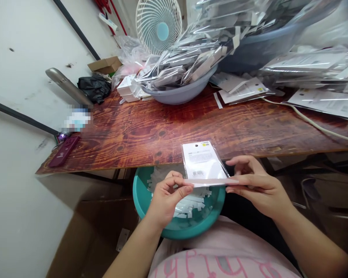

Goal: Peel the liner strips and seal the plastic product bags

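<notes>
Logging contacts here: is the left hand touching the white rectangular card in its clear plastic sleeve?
Touching. The head view shows the left hand pinching the near left corner of the sleeved white card between thumb and fingers.

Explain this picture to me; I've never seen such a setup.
There is no machine here: a person works with two bare hands. The single picture comes from a camera worn on the head, looking forward and down.

The left hand and right hand hold the near edge of a flat, clear plastic packet with a white printed card. Below is a round teal plastic basin holding small white strips.

On the reddish-brown wooden table stands a pale purple plastic bowl heaped with clear packets; more lie to the right. A flat dark-red object lies at the left edge.
</notes>
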### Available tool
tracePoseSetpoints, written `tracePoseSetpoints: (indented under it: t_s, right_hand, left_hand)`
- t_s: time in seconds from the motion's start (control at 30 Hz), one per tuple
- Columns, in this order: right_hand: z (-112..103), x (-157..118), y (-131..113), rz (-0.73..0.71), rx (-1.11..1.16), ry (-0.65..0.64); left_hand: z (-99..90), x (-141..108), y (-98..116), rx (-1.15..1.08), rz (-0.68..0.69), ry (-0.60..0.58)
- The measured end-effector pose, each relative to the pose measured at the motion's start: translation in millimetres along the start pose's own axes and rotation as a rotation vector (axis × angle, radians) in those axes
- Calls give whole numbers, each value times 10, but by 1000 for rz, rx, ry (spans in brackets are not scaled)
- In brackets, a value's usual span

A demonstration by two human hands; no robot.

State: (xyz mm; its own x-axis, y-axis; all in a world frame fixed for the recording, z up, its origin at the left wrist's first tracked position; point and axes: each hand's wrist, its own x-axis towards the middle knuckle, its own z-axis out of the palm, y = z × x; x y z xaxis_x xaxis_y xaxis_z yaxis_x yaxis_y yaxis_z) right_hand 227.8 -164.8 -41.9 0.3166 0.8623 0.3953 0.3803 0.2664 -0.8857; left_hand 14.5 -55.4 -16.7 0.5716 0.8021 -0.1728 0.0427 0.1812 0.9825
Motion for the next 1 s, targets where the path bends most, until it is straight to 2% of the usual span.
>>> tracePoseSetpoints:
  t_s: [0.13,0.3,0.47,0.57,0.67,0.83,1.0]
  right_hand:
    - [-5,46,-91,-88,-43,32]
    - [49,120,-214,-126,-64,84]
    - [168,188,-244,-185,-189,203]
    - [210,182,-219,-167,-237,226]
    - [238,145,-173,-80,-221,231]
    - [284,86,-92,48,-88,211]
    - [289,71,-72,59,-52,200]
  left_hand:
    - [-29,6,128,82,93,-40]
    - [-43,31,244,252,229,-45]
    - [14,56,262,195,206,-36]
    - [11,60,235,186,208,-6]
    - [-32,54,207,253,265,-19]
    - [-111,47,192,450,462,-60]
    - [-232,73,163,780,874,-10]
